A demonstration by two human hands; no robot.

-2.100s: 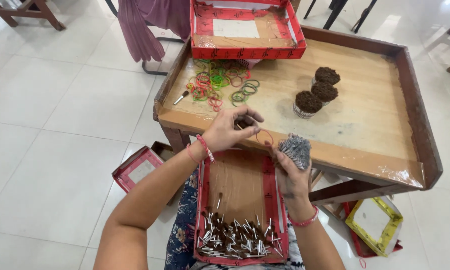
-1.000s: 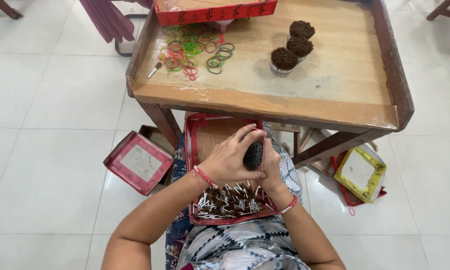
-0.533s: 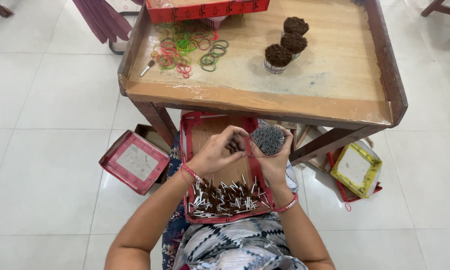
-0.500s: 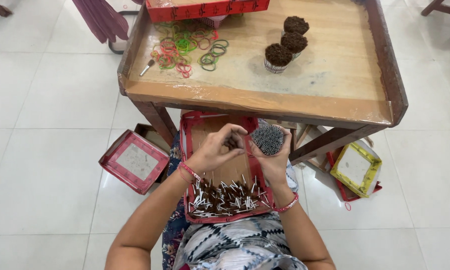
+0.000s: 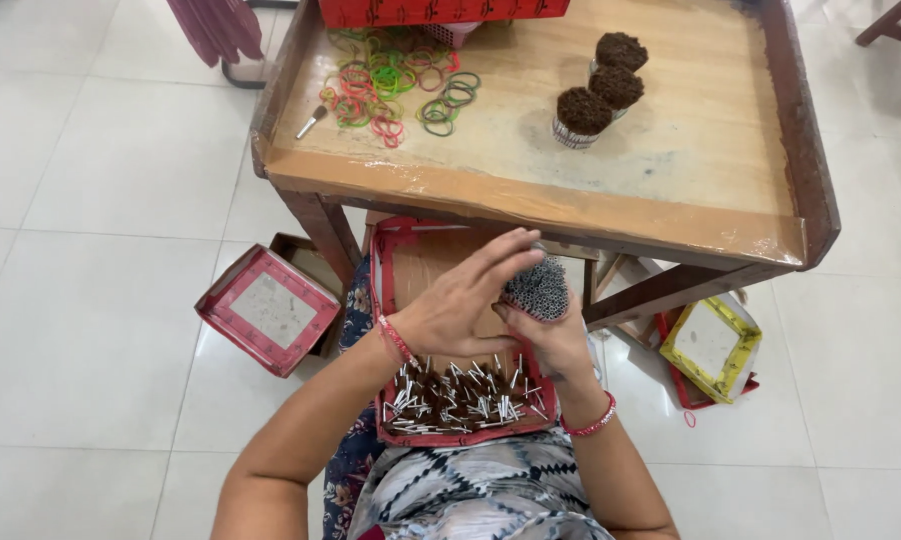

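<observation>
Grey stick bundle (image 5: 537, 288) | gripped in right hand (image 5: 556, 340) | left hand (image 5: 461, 305) cupping it

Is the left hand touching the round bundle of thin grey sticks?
Touching. The head view shows the left hand with fingers laid across the grey stick bundle, which the right hand grips from below.

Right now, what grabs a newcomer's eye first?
Both hands meet at centre: the right hand holds a round bundle of thin sticks, and the left hand cups it. Beneath them, a red tray on the lap holds loose sticks. On the wooden table beyond lie coloured rubber bands and three dark-topped bundles.
</observation>
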